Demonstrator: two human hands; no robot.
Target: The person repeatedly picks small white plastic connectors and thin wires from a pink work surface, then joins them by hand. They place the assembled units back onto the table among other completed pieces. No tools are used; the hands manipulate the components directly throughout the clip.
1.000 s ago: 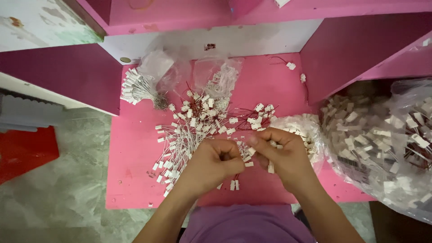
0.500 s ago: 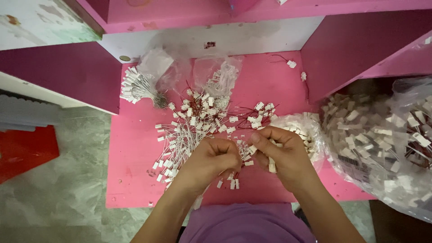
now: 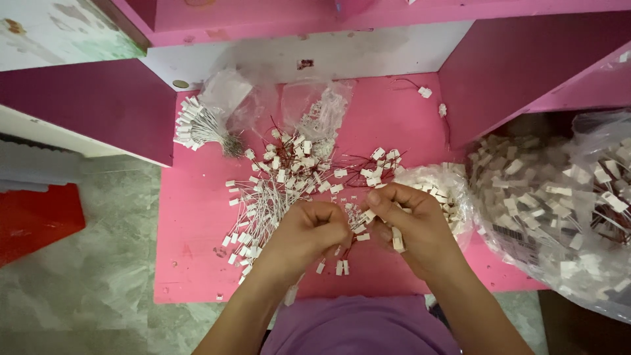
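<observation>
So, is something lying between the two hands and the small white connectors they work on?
Nothing visible does. The left hand and right hand already pinch the white connectors between them, above the pink table.

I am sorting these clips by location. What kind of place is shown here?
Probably a home or small workshop doing piecework by hand. The hands work at a low pink table strewn with small white wired connectors, with a big plastic bag of more alongside.
</observation>
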